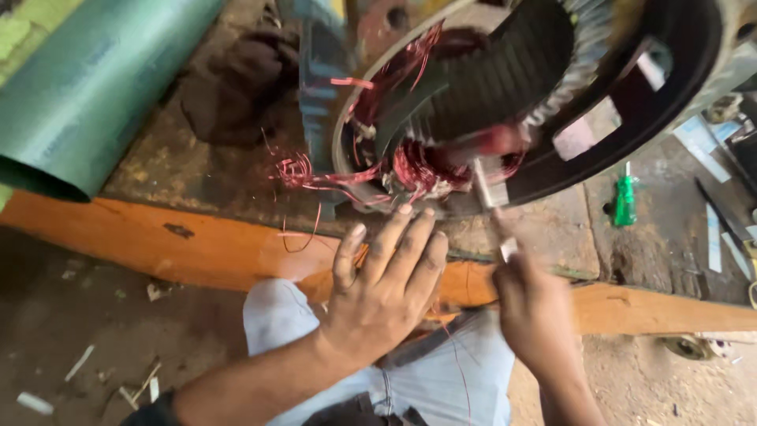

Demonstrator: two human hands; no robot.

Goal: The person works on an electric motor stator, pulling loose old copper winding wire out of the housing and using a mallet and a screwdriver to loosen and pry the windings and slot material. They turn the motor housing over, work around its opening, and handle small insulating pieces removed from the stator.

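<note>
**Hands at the stator's lower rim**

Above both my hands, on the worn table [181, 170], sits the motor stator [489, 95], tipped so its bore opens toward me and its axis runs from my lap up and away. Its red copper windings [418, 170] bulge out at the lower rim, with loose strands trailing off to the left.

My left hand [386, 288] is spread flat and open, fingers fanned upward, fingertips just under the windings and near the table's orange wooden edge [181, 244]; it grips nothing. My right hand [536, 312] is blurred, curled around a small pale strip [509, 248] pinched at the fingertips, pointing up toward a white slip [489, 185] that stands at the stator's lower rim. How tightly that hand is closed I cannot tell through the blur.

The right hand lies nearer that slip, almost straight below it; the left is nearer the coil bundle. A green roll [87, 87] lies far left, and a small green screwdriver [624, 201] rests on the table to the right, well apart from both hands.
</note>
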